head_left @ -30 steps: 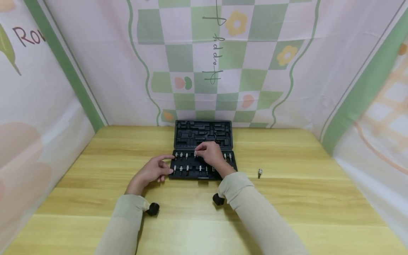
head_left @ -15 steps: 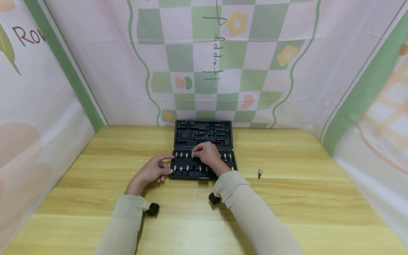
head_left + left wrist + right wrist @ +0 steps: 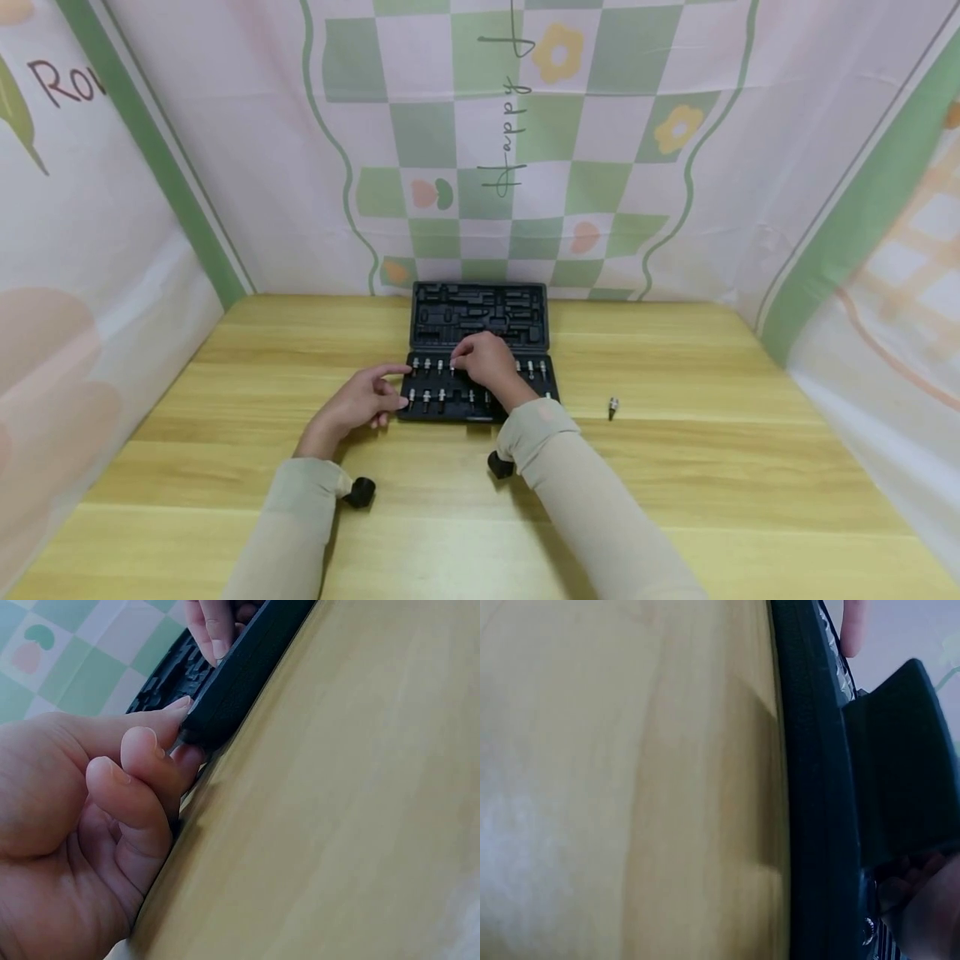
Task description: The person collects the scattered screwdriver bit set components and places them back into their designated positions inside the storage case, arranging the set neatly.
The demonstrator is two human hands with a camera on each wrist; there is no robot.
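A black socket case [image 3: 439,417] lies open on the table, two rows of silver bit sockets in its base. My right hand [image 3: 486,362] reaches over the base and pinches a small bit socket [image 3: 453,369] between thumb and fingertips, upright in the back row just right of another bit socket [image 3: 440,367]. On the case's left edge rests my left hand [image 3: 358,402], index finger and thumb stretched out to touch it, the other fingers loosely bent. The left wrist view shows that thumb [image 3: 161,720] at the case corner. My right forearm and hand cover part of both rows.
One loose bit socket [image 3: 613,407], silver with a dark tip, lies on the wooden table [image 3: 675,467] right of the case. The lid [image 3: 480,317] stands raised with moulded recesses. A black latch [image 3: 904,765] sticks out at the front. Printed cloth [image 3: 480,133] hangs behind.
My right hand has shifted a little left along the back row with the bit socket, then nearly stopped. The left hand stays in place on the case.
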